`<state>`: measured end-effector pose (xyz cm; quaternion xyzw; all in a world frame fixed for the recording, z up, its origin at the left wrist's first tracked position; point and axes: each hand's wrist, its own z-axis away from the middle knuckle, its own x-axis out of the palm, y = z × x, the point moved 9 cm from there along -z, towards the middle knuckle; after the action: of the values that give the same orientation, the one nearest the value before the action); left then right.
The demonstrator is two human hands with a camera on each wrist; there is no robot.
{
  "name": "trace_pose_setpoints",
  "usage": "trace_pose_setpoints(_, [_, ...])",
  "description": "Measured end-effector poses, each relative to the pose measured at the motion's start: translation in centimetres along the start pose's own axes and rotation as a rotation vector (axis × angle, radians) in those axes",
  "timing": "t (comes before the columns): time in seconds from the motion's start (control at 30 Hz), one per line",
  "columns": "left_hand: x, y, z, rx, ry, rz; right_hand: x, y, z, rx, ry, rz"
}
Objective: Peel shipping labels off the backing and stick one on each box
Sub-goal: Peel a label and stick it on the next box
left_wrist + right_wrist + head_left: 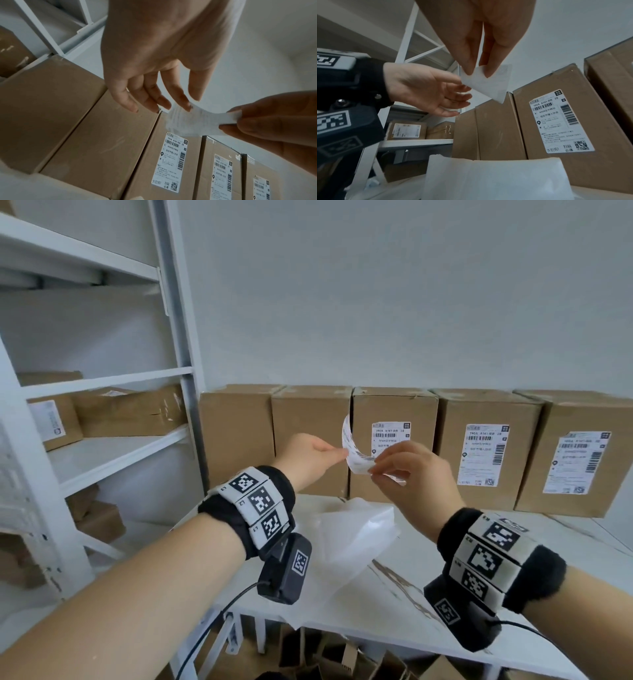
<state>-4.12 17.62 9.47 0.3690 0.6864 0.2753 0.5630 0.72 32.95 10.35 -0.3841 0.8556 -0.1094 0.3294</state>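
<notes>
A curled white shipping label [352,448] hangs in the air in front of the row of boxes. My left hand [342,454] pinches its left edge between thumb and forefinger, the other fingers straight. My right hand [373,469] pinches the label's lower corner, where a glossy bit of backing shows. In the right wrist view thumb and forefinger of my right hand [478,73] nip the sheet [486,86]. Two bare brown boxes [236,433] [308,422] stand at the left of the row. The three boxes [394,405] [486,412] [582,419] to their right each carry a label.
All the boxes stand on a white table [565,539] against the wall. A heap of white sheets [352,529] lies on the table under my hands. A white metal shelf [113,450] with more cartons stands at the left. Brown paper bags [342,655] sit under the table.
</notes>
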Motion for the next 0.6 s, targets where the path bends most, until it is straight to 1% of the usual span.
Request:
trace_pose_setpoints(0.17, [-0.8,-0.4,0.5,-0.006,-0.003,-0.003,0.7,-1.8,0.3,-0.046,-0.047,0.020])
trace_pose_setpoints(0.27, [-1.9,-0.6,0.2,0.015,0.035,0.044,1.2,-2.1,0.2,-0.001,-0.098,0.004])
trace_pose_setpoints(0.33, [-3.0,-0.7,-0.2,0.026,0.067,0.052,1.5,-1.6,0.1,0.065,-0.134,0.054])
trace_pose_setpoints(0.43, [-4.5,-0.8,-1.1,0.058,0.089,0.016,1.5,0.0,-0.7,0.213,-0.190,0.097])
trace_pose_setpoints(0.5, [-4.8,-0.7,-1.6,0.093,0.053,-0.026,1.4,1.3,-1.6,0.318,-0.177,0.058])
trace_pose_setpoints(0.6, [-4.8,-0.7,-2.4,0.133,-0.013,-0.095,1.6,3.1,-3.0,0.466,-0.123,-0.082])
